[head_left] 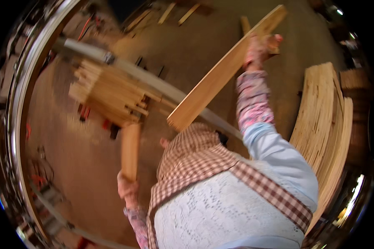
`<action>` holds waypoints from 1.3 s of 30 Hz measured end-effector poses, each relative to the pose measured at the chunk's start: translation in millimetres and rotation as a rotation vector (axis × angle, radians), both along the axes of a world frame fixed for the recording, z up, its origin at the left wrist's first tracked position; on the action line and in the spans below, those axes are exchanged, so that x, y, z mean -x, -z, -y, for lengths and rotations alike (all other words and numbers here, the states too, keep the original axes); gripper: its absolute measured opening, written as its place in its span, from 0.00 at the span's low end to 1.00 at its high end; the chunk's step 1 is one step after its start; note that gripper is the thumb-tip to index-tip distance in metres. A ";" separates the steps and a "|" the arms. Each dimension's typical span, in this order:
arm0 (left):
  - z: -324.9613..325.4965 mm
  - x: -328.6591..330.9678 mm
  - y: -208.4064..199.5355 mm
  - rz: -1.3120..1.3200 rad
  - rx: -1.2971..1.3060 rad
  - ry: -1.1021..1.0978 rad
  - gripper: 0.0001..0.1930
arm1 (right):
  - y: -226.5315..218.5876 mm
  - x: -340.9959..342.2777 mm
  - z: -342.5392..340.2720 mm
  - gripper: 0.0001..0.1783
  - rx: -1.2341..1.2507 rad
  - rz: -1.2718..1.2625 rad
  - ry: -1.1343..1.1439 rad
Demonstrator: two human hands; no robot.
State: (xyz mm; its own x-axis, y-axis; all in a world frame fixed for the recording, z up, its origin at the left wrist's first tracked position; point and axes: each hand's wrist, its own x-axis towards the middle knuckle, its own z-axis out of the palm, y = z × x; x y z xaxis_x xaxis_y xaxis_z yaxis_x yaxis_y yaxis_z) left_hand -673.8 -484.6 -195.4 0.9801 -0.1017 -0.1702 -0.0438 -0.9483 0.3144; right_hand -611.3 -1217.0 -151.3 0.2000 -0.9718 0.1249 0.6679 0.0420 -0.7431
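Gripping long board (216, 83) toward its far end, right hand (257, 47) reaches forward — arm outstretched, likely to keep near end clear of checked apron (195, 149). Left hand (128, 186) closes around lower end of shorter board (131, 151), probably leaving its length free; upper end meets or overlaps strip stack (112, 91) — blur hides which. Larger stack (316, 112) stands at right, boards lying lengthwise together, perhaps for tidy reach. Second wood piece (245, 25) shows past long board; whether held, cannot tell.

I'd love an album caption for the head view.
Left hand gripping a board, right hand gripping a long board, stacked wood nearby.
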 end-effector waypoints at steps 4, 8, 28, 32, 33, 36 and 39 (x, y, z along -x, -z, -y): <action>89.7 -30.4 -99.6 0.189 0.103 -0.068 0.38 | 4.9 -5.1 -117.1 0.37 0.200 -0.454 0.164; 160.7 -55.2 -104.6 0.104 0.250 0.137 0.40 | 35.9 -12.4 -171.0 0.36 0.233 -0.619 0.105; 195.9 -44.8 -15.2 -0.125 0.059 0.419 0.49 | 27.7 26.4 -200.5 0.36 0.152 -0.599 -0.568; 199.2 -45.6 -24.8 0.002 0.089 0.478 0.50 | 43.1 -33.3 -49.4 0.41 -0.009 0.036 -0.424; 199.1 -46.0 -24.9 0.014 0.073 0.495 0.50 | 34.4 -50.6 -14.0 0.40 0.027 -0.171 -0.318; 194.1 -47.7 -16.5 0.028 0.036 0.545 0.51 | 22.0 -79.9 39.1 0.38 0.218 -0.909 -0.078; 191.8 -43.5 -10.1 -0.010 0.035 0.527 0.52 | 30.5 -91.8 30.1 0.33 0.297 -1.121 0.115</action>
